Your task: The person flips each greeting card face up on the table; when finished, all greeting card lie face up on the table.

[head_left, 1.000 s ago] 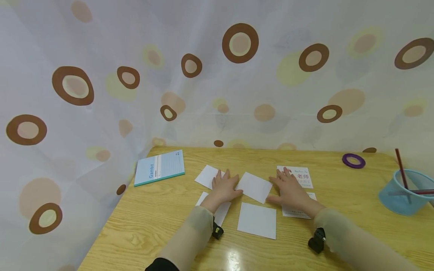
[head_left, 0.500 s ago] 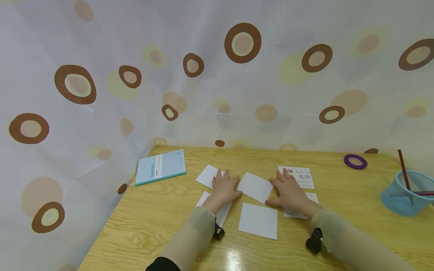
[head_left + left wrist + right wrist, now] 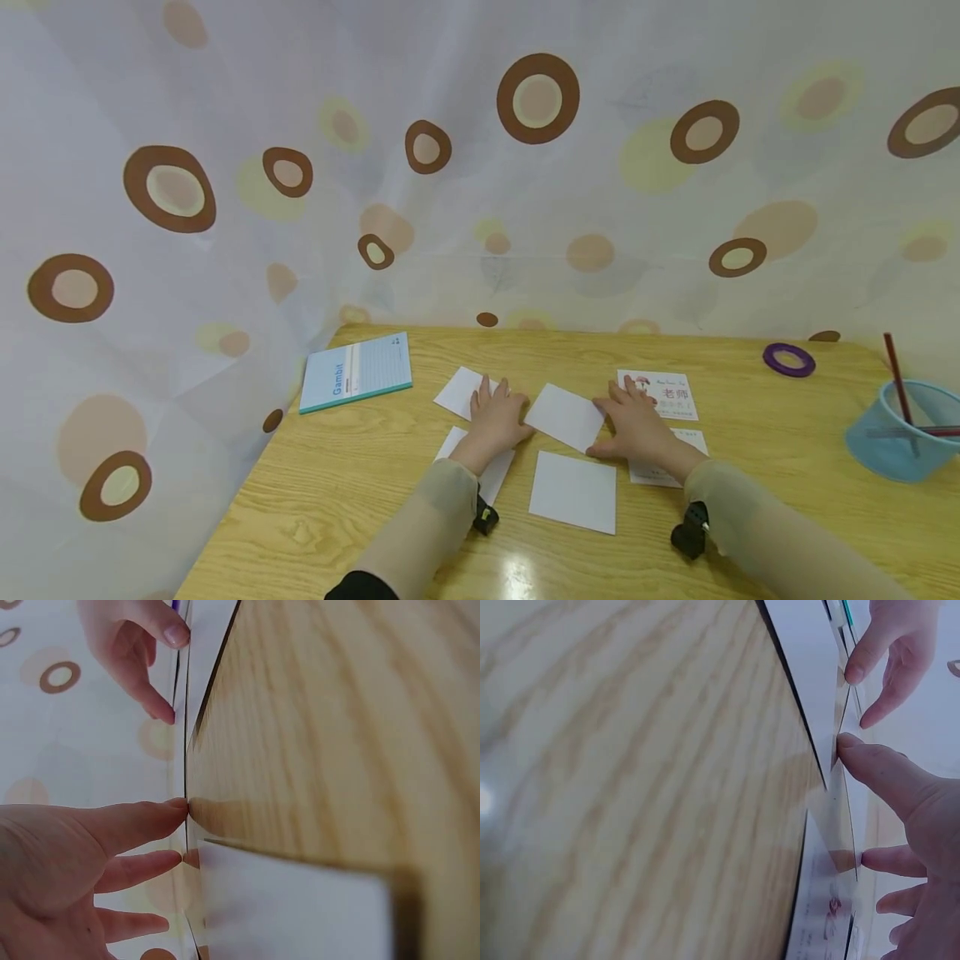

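Observation:
Both hands lie flat on a wooden table (image 3: 750, 467) among several paper cards. My left hand (image 3: 498, 417) rests with straight fingers on a blank white card (image 3: 456, 390), its thumb at the left edge of the middle blank card (image 3: 564, 415). My right hand (image 3: 636, 423) rests flat beside that card's right edge, fingertips on a printed card (image 3: 671, 392). In the left wrist view the left hand (image 3: 82, 855) touches the table with its thumb. The right hand (image 3: 907, 810) does the same in the right wrist view. Neither hand holds anything.
Another blank card (image 3: 573, 492) lies nearer me, one more (image 3: 491, 473) under my left wrist, a second printed card (image 3: 660, 473) under my right. A blue notebook (image 3: 356, 382) lies far left, a purple ring (image 3: 789, 360) and a blue basket (image 3: 900, 437) with pencils at right. A spotted curtain (image 3: 480, 167) surrounds the table.

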Demonstrator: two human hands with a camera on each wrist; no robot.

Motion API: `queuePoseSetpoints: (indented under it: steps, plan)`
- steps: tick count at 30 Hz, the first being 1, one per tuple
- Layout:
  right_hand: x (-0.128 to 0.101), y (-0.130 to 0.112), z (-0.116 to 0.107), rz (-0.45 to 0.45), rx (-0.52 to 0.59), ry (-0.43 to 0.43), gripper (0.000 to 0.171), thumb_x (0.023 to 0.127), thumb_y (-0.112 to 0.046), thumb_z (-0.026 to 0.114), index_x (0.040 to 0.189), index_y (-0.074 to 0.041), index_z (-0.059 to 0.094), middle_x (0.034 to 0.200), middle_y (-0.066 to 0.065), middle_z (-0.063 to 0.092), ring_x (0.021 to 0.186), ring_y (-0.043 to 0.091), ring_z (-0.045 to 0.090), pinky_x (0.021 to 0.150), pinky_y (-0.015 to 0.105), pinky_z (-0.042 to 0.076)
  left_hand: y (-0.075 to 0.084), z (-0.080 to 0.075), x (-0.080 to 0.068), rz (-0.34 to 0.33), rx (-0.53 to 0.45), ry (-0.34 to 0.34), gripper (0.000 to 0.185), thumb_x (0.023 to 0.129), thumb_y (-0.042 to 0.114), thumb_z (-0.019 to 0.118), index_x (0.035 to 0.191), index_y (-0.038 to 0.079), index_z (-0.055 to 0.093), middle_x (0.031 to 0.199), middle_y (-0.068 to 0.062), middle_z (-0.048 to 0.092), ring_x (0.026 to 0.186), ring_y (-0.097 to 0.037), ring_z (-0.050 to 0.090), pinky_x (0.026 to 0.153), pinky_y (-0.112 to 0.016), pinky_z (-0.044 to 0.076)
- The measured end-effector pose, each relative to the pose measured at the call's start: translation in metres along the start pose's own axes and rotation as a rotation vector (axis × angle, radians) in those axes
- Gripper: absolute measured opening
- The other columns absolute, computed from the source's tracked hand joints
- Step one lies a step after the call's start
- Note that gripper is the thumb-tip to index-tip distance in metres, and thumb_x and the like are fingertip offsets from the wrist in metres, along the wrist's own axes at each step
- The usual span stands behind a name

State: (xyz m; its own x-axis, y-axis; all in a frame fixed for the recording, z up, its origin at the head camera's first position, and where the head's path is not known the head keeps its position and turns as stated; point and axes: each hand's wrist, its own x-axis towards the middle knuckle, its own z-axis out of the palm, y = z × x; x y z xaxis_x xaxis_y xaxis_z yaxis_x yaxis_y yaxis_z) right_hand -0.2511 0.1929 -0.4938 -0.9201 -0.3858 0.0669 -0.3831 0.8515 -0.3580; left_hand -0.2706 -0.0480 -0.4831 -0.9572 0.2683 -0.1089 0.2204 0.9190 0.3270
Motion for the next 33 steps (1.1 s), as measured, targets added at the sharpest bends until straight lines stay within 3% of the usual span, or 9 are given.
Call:
queuePoseSetpoints:
  steps: [11, 20, 33]
  plan:
    - [0.0078, 0.0013, 0.0029, -0.006, 0.078, -0.020, 0.076, 0.066, -0.038, 0.091, 0.123, 0.002, 0.062, 0.144, 0.042, 0.037, 0.136, 0.067, 0.019, 0.104, 0.080, 0.022, 0.0013, 0.0024, -0.0004, 0.009, -0.081, -0.019, 0.049, 0.087, 0.032, 0.077, 0.131, 0.016, 0.064, 0.155, -0.019, 0.039, 0.149, -0.048, 0.011, 0.119, -0.063, 0.017]
    - [0.0064, -0.0046, 0.0014, -0.003, 0.133, 0.001, 0.075, 0.065, -0.030, 0.093, 0.123, 0.004, 0.059, 0.142, 0.042, 0.040, 0.136, 0.068, 0.018, 0.105, 0.079, 0.021, 0.0020, 0.0039, -0.0003, 0.015, -0.051, -0.031, 0.057, 0.087, 0.031, 0.076, 0.139, 0.015, 0.058, 0.155, -0.018, 0.040, 0.149, -0.047, 0.013, 0.119, -0.062, 0.019]
    - [0.0051, 0.0005, 0.0092, -0.014, 0.088, 0.049, 0.071, 0.066, -0.035, 0.091, 0.119, 0.002, 0.061, 0.142, 0.040, 0.042, 0.138, 0.064, 0.020, 0.104, 0.080, 0.021, 0.0021, 0.0073, 0.0024, 0.081, 0.014, -0.025, 0.072, 0.080, 0.038, 0.083, 0.140, 0.010, 0.055, 0.146, -0.011, 0.053, 0.146, -0.043, 0.029, 0.118, -0.058, 0.024]
